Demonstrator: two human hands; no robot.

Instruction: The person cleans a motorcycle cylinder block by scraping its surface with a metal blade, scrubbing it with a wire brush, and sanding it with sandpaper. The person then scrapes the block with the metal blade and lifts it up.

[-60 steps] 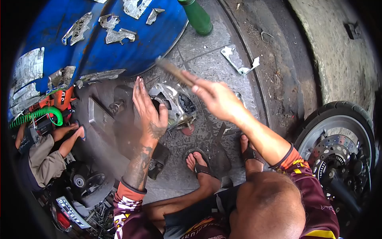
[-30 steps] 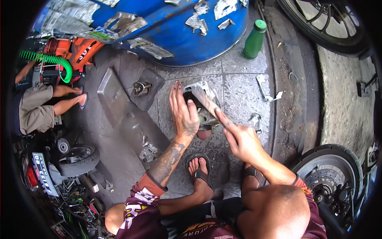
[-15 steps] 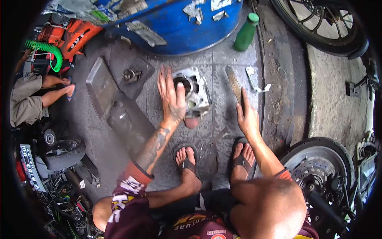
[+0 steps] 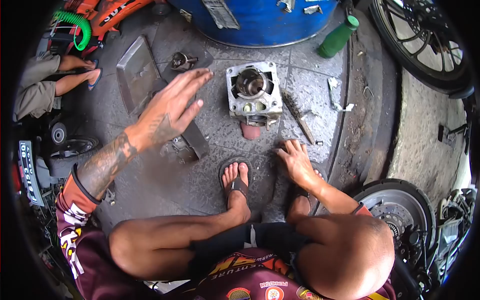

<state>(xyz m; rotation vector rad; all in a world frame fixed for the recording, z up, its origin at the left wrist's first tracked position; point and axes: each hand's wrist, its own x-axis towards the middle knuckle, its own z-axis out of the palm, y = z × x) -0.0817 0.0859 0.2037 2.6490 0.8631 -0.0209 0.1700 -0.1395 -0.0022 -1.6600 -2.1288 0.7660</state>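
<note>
Our left hand (image 4: 164, 115) has fingers apart; our right hand (image 4: 298, 164), we can't tell. The block (image 4: 254, 102) looks mostly clean, some dirt left; the tool (image 4: 299, 118) lies at its four o'clock.

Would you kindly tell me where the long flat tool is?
In the head view, the long flat tool lies on the floor, just right of the metal block, beyond the right hand.

Metal engine block (image 4: 254, 98) on tiled floor (image 4: 212, 142), bore (image 4: 250, 82) upward; narrow tool (image 4: 298, 119) beside it. Left hand (image 4: 167, 112) empty, spread; right hand (image 4: 296, 161) half-curled.
</note>
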